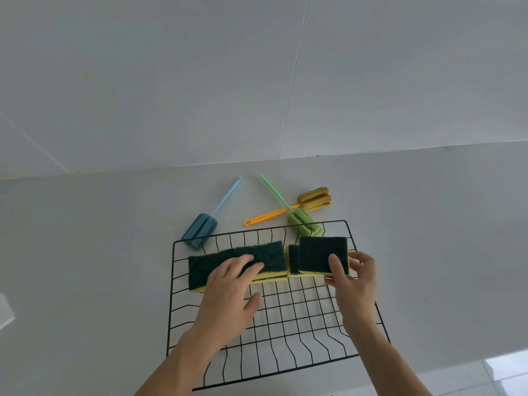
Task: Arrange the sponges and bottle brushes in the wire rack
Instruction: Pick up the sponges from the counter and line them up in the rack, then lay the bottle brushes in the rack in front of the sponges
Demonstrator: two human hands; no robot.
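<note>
A black wire rack [285, 324] lies on the white counter. Along its far side lie green-and-yellow sponges: two overlapping on the left [217, 261], one [293, 261] near the middle. My left hand [228, 292] rests flat on the left sponges, fingers spread. My right hand [351, 278] pinches another sponge [320, 252] by its near right corner, above the middle one. Behind the rack lie three bottle brushes: blue [200, 228], green [303, 221] and yellow with an orange handle [314, 198].
The white counter [85, 252] meets a white wall [257, 81] just behind the brushes. The counter's front edge shows at the lower right, with tiled floor [503, 372] beyond. The green brush head touches the rack's far rim.
</note>
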